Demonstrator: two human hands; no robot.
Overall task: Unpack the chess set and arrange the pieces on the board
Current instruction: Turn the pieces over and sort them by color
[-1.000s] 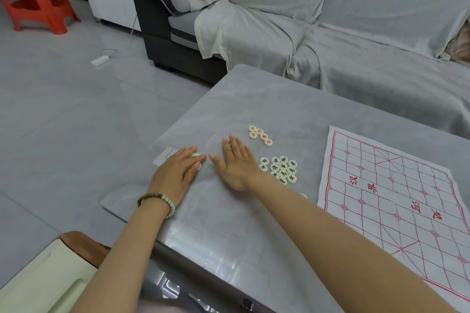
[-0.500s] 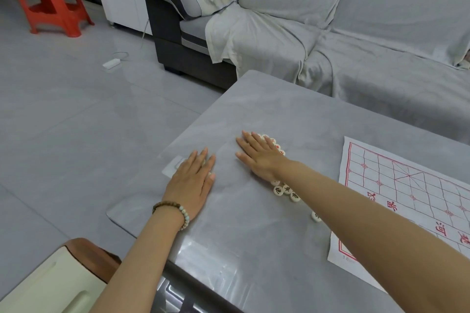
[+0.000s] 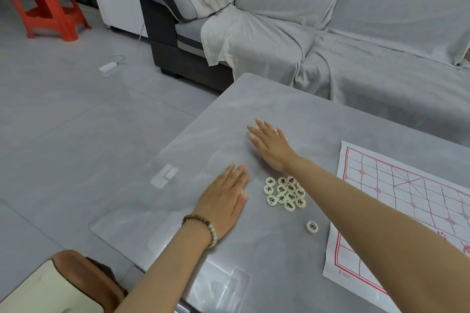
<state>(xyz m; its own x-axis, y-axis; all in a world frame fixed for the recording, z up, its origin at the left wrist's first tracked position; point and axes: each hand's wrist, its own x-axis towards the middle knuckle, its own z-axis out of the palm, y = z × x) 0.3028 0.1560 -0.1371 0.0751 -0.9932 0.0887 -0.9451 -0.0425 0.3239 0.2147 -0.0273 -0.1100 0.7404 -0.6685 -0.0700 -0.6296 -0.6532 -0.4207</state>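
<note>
Near table [image 3: 292, 104] left edge | left hand [image 3: 223, 201] flat | pieces [image 3: 282, 193] just beside

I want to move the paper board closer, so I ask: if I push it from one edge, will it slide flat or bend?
The board looks like a thin printed sheet, so it is probably light and floppy; an edge push may buckle it. The table looks glossy, so it could also slide easily. No pieces visibly weigh it down.
</note>
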